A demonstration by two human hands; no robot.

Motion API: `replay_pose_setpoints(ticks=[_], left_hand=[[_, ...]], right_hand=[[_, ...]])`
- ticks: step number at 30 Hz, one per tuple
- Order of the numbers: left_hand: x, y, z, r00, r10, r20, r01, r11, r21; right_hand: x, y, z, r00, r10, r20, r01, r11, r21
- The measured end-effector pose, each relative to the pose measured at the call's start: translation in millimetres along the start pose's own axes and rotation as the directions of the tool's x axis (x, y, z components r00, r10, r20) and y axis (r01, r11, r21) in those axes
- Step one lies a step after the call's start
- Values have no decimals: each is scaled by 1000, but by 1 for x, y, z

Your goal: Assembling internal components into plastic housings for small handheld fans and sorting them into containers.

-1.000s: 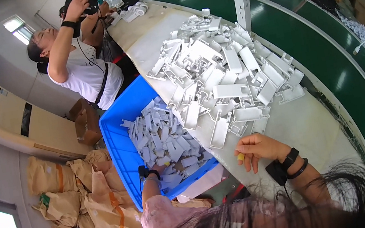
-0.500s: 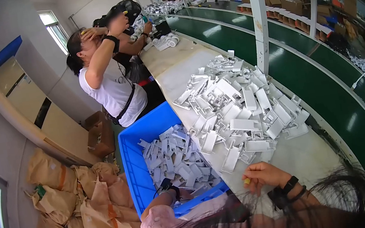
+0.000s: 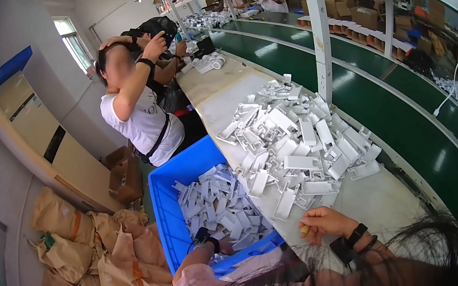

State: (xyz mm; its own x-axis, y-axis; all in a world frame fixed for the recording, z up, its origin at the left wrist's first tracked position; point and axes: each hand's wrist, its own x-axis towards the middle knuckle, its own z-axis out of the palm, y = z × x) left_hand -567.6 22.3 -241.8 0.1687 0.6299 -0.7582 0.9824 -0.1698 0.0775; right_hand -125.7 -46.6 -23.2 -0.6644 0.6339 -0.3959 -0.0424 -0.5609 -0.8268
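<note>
My left hand (image 3: 225, 245) reaches down into a blue plastic bin (image 3: 165, 197), against a heap of white plastic parts (image 3: 214, 204); its fingers are partly lost among them, so a grip cannot be made out. Over the near part of the worktable (image 3: 363, 206) is my right hand (image 3: 328, 223), fingers loosely bent and apart, with nothing visible held. A small yellow covering (image 3: 304, 230) shows at one of its fingertips. Just beyond this hand lies a big pile of white plastic channel-shaped parts (image 3: 301, 163). Dark bands circle both wrists.
A co-worker (image 3: 145, 117) in a white top stands beyond the bin, both arms raised to the head. Brown sacks (image 3: 133, 275) crowd the floor at left. A white post (image 3: 317, 29) rises at the table's far edge, beside a green conveyor (image 3: 390, 113).
The view has shifted slightly. My left hand has moved a little within the bin; my right hand keeps its pose. The co-worker's hand has gone from the face to the top of the head.
</note>
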Motion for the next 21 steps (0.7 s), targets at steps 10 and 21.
replay_pose_setpoints(ticks=[10, 21], left_hand=[[-71, -22, -81, 891, -55, -451, -328, 611, -721], [-195, 216, -299, 463, 269, -844, -586, 808, -64]], right_hand=[[-2, 3, -3, 997, -76, 4, 76, 997, 5], [-5, 1, 3, 996, -83, 32, 85, 995, -46]])
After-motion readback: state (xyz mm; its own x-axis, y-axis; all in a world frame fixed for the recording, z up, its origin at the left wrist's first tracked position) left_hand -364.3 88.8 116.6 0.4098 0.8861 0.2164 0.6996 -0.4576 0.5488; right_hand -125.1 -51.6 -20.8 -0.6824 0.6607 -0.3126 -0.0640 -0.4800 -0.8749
